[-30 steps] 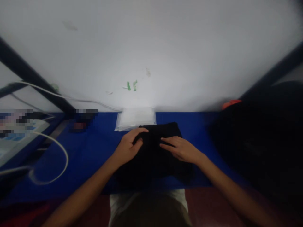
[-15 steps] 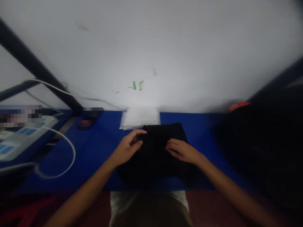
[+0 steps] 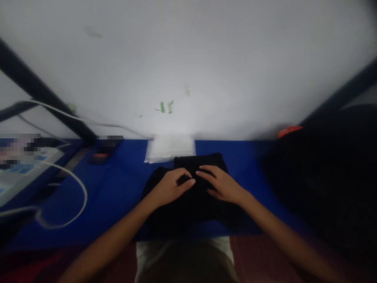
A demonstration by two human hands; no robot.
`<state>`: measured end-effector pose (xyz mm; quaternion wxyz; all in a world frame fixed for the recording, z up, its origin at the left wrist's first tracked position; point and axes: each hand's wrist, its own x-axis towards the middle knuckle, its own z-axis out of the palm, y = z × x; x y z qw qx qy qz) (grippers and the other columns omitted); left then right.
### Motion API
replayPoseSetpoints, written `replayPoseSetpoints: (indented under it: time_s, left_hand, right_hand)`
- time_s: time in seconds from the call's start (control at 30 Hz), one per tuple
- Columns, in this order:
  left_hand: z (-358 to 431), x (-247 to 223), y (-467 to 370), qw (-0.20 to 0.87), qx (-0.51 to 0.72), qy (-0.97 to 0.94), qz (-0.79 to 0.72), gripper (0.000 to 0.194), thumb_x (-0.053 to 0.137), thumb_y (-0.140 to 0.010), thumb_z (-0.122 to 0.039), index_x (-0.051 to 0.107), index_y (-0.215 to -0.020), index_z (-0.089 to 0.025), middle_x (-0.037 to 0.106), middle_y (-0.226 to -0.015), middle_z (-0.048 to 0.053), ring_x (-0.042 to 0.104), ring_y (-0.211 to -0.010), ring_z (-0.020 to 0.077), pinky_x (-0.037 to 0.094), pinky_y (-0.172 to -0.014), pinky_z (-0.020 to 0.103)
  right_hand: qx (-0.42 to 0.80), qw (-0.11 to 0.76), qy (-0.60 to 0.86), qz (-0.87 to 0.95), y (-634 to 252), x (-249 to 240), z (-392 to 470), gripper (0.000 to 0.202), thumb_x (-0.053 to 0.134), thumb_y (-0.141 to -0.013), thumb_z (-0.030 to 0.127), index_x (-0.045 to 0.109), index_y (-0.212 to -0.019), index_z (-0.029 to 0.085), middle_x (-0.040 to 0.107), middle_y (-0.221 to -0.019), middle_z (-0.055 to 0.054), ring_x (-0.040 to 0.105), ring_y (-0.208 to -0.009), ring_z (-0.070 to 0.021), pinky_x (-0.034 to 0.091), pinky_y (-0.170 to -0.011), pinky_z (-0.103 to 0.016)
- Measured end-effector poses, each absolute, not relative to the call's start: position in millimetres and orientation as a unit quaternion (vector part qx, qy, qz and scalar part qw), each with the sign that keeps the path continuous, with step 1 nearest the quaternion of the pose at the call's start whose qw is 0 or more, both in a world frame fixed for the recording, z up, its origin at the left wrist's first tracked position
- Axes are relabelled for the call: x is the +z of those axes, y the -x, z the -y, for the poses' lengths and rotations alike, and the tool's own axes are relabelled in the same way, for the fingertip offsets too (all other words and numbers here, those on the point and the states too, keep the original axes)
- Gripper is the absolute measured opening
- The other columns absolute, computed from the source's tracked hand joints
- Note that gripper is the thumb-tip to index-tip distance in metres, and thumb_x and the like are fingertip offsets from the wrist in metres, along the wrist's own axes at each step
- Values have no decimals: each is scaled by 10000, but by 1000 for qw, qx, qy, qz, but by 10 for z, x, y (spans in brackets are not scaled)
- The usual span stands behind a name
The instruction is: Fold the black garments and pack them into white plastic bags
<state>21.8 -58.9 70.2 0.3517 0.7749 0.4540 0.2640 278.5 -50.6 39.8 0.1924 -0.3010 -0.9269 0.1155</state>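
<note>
A black cloth (image 3: 188,208), dark and with few visible folds, lies on the blue table (image 3: 123,181) in front of me. My left hand (image 3: 173,186) rests on its left part, with thumb and forefinger tips close together near the cloth's middle; whether cloth is pinched between them is too dark to tell. On the right side of the cloth lies my right hand (image 3: 220,182), its fingers spread and pointing left. Behind the cloth, against the wall, sits a stack of clear plastic bags (image 3: 172,147).
A large dark heap (image 3: 321,184) with an orange piece (image 3: 290,131) fills the right side. At the left are a white cable (image 3: 84,196), a pale blue-and-white object (image 3: 29,169) and a blurred dark item (image 3: 103,151). The white wall (image 3: 224,78) rises behind.
My left hand has moved right across the cloth, toward its middle. The fingers of my right hand have spread apart and reach further left. The view has shifted slightly.
</note>
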Motion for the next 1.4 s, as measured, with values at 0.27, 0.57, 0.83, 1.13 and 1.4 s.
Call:
replayPoseSetpoints:
  time_s: [0.27,0.57,0.83,1.13,1.4]
  left_hand:
    - [521,803,234,304,363,-706,-526,172,615,-811,-329,505,-765,-205,451,-646,-62,414,-562,100,345,-535,213]
    - [745,673,952,424,334,-578,-612,334,682,-746,-420,538,-986,-237,579,-817,-33,581,-568,140,533,-468,268]
    - [834,645,903,108,131,-745,-645,452,588,-851,-482,557,-1223,-227,639,-1067,109,643,-1004,342,553,-791,463]
    - [783,760,19,131,165,-924,-320,145,550,-922,-210,607,-1056,-213,565,-1269,98,507,-1237,268,440,-1044,443]
    - [74,718,7,58,154,-876,-454,122,496,-953,-258,593,-997,-199,654,-969,58,613,-928,220,506,-807,351]
  right_hand:
    - [-39,196,179,963,-2777,341,405,272,442,-977,87,657,-1138,132,711,-1068,-134,647,-1056,-234,549,-906,-410]
    - [-76,235,303,920,-3501,450,709,329,459,-969,124,633,-1236,207,696,-1158,-125,650,-1062,-265,573,-899,-464]
    - [3,141,326,935,-3516,442,909,311,487,-922,161,641,-1192,140,669,-1162,-143,634,-1061,-282,559,-908,-483]
    - [69,150,349,923,-3539,634,841,185,496,-965,222,657,-1050,190,669,-1098,-106,629,-1027,-236,525,-917,-420]
    - [-25,144,421,895,-3374,706,276,210,430,-987,241,623,-983,155,652,-899,-102,588,-854,-230,473,-779,-349]
